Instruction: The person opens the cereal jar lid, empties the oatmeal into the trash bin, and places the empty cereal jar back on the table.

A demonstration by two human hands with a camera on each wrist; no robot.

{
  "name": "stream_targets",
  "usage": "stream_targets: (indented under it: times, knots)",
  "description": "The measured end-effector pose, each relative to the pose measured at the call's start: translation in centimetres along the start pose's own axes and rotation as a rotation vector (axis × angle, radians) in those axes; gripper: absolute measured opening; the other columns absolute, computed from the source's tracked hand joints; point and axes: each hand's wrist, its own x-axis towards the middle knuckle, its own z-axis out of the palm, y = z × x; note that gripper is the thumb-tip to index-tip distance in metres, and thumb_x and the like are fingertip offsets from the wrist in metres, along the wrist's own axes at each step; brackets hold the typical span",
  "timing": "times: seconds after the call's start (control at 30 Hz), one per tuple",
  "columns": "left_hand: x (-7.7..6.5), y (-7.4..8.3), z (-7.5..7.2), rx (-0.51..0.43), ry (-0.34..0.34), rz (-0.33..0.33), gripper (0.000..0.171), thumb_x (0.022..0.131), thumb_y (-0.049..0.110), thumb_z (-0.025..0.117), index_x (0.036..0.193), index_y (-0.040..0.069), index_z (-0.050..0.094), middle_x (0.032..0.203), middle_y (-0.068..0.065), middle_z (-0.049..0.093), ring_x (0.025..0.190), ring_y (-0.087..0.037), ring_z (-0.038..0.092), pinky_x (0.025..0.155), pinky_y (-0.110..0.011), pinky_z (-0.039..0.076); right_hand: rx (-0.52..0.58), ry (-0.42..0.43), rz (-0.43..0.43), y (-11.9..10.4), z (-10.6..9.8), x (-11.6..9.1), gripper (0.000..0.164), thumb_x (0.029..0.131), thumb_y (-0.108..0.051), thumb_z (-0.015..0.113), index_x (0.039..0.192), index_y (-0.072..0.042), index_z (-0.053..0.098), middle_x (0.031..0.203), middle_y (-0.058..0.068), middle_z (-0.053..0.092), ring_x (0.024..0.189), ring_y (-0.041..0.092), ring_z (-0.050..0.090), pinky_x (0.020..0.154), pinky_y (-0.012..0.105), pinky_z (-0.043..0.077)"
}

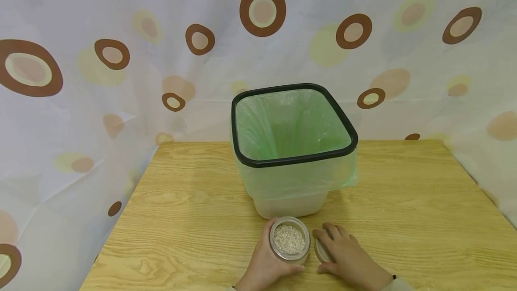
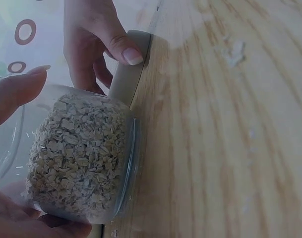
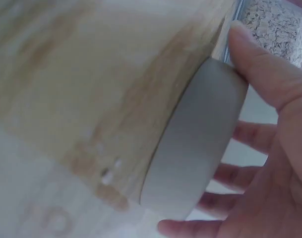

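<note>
My left hand (image 1: 267, 258) grips a clear glass jar (image 1: 291, 258) with its thumb and fingers curled around the side. Pale oat flakes (image 1: 289, 239) fill much of the jar, and its mouth is uncovered. The jar stands upright on the wooden table, just in front of the bin. Close to its right side lies a round grey-beige lid (image 3: 195, 144), flat on the tabletop. My right hand (image 1: 349, 255) holds this lid from above, thumb at the near edge and fingers over the far edge.
A white bin with a black rim (image 1: 299, 160) stands behind the jar, lined with a green plastic bag (image 1: 262, 183). Small pale crumbs (image 2: 235, 53) are scattered on the wooden table (image 1: 194, 219). A patterned sheet (image 1: 141, 66) hangs behind and beside the table.
</note>
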Motion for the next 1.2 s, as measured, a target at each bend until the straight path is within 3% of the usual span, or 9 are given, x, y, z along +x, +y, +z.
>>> stream_targets:
  times: [0.27,0.5,1.0,1.2]
  knots:
    - [-0.2,-0.1,0.0,0.015,0.017,0.001,0.102,0.055,0.017,0.095,0.139,0.011,0.038,0.133,-0.004,0.053,0.124,-0.030,0.049,0.103,-0.047,0.037,-0.039,0.040,-0.013,-0.1,-0.9,-0.1,0.068,0.077,-0.049,0.073,0.128,-0.007,0.056,0.131,0.026,0.050,0.116,0.048,0.049,0.079,0.068,0.045]
    - [-0.3,0.4,-0.2,-0.022,0.037,-0.029,0.100,0.054,0.014,0.095,0.138,0.011,0.040,0.132,-0.004,0.053,0.124,-0.029,0.049,0.104,-0.047,0.034,-0.117,0.166,-0.023,0.0,-2.0,-0.2,0.052,0.081,-0.037,0.075,0.120,-0.006,0.061,0.125,0.024,0.056,0.111,0.042,0.055,0.077,0.059,0.050]
    - [-1.1,2.8,-1.7,-0.082,0.064,0.051,0.097,0.056,0.017,0.095,0.137,0.011,0.042,0.131,-0.007,0.054,0.122,-0.028,0.050,0.103,-0.053,0.033,-0.101,0.304,0.029,0.1,-5.2,0.2,0.042,0.087,-0.035,0.071,0.113,-0.002,0.066,0.104,0.013,0.064,0.088,0.032,0.065,0.067,0.047,0.054]
    - [-1.8,3.4,-2.4,-0.067,0.102,0.072,0.098,0.054,0.016,0.095,0.136,0.011,0.042,0.129,-0.008,0.054,0.120,-0.028,0.051,0.102,-0.055,0.034,-0.086,0.335,0.084,-0.2,-6.6,0.3,0.039,0.090,-0.034,0.068,0.112,-0.002,0.067,0.104,0.015,0.065,0.091,0.034,0.065,0.070,0.050,0.053]
